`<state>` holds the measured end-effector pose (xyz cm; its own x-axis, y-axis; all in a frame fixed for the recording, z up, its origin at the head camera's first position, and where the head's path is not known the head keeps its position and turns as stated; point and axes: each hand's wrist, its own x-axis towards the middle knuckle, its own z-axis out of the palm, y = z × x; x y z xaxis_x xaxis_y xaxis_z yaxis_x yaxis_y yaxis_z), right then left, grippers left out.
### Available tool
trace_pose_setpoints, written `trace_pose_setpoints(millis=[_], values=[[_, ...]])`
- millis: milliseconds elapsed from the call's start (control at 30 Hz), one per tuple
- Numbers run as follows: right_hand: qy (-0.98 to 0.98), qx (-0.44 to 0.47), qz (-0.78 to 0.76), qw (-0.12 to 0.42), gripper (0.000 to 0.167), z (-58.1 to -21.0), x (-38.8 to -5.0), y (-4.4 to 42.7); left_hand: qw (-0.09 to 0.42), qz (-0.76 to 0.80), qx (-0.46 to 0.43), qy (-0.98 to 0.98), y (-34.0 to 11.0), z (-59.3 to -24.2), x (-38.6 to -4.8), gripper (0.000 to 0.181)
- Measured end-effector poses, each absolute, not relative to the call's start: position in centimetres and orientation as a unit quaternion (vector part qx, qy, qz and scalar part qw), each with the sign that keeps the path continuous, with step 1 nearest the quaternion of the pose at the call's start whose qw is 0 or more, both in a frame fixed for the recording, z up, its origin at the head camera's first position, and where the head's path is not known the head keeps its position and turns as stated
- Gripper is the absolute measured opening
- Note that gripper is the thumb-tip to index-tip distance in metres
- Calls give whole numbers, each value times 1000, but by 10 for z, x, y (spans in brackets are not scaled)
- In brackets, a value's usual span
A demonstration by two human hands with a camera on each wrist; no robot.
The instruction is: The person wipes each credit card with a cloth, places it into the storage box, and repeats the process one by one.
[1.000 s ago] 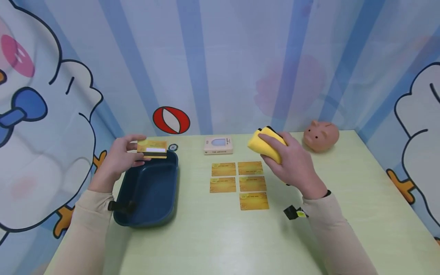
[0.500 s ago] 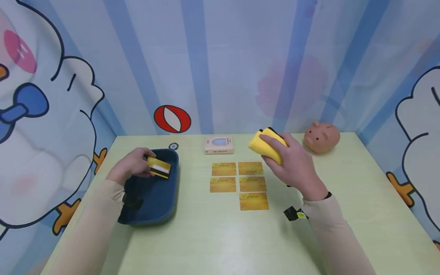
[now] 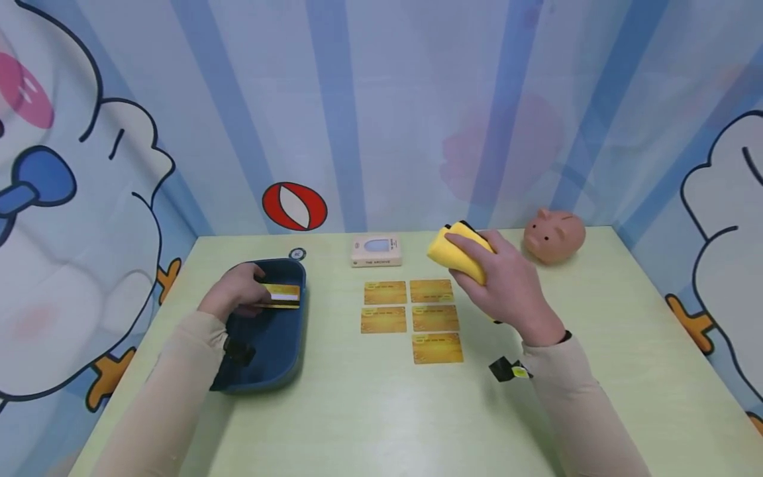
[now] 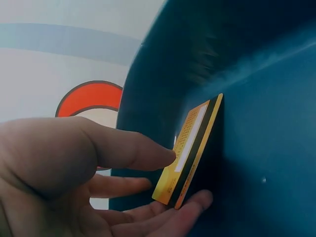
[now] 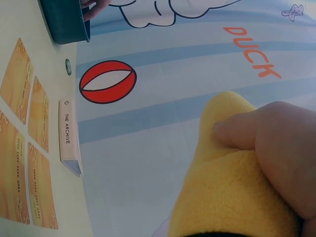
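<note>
1. While the left hand (image 3: 238, 289) is inside the blue tray (image 3: 274, 344) at the left, it pinches a gold card (image 3: 289, 296) in a narrow grip, with the thumb on one face; whether a second card is under it, I cannot tell.
2. The right hand (image 3: 503, 278) has its fingers closed around a folded yellow cloth (image 3: 456, 253), above the table (image 3: 357, 411), on the far side of the laid cards; it seems to touch none of them.
3. Already done, in my judgement: five other cards (image 3: 383, 320) lie flat at the right of the tray, two in the far row, two in the middle row, one in the near row, on its right side.
4. Not yet done: the pinched card is not released. Whether any card was wiped, the pictures do not show.
5. The pink piggy bank (image 3: 554, 236) and the small box (image 3: 376, 252), both far, are untouched.
</note>
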<state>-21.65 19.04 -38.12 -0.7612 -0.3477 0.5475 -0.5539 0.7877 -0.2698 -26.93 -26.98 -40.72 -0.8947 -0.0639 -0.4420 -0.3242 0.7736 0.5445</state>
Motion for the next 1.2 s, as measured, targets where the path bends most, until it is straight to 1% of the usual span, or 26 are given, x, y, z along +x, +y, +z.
trace_pose_setpoints(millis=[167, 600, 800, 933, 1033, 1200], values=[[-915, 246, 212, 241, 56, -380, -217, 191, 206, 307, -135, 919, -267, -405, -272, 66], [-914, 240, 226, 237, 57, -381, -218, 192, 213, 278, -156, 924, -269, -404, -277, 42], [-911, 236, 234, 243, 57, -380, -218, 193, 217, 266, -162, 925, -268, -403, -278, 43], [-910, 236, 229, 251, 56, -379, -218, 194, 221, 262, -142, 929, -270, -402, -275, 45], [-910, 236, 227, 254, 56, -379, -218, 195, 199, 242, -115, 943, -268, -400, -271, 41], [-911, 231, 227, 254, 56, -378, -216, 196, 110, 192, -54, 974, -253, -389, -263, 47]])
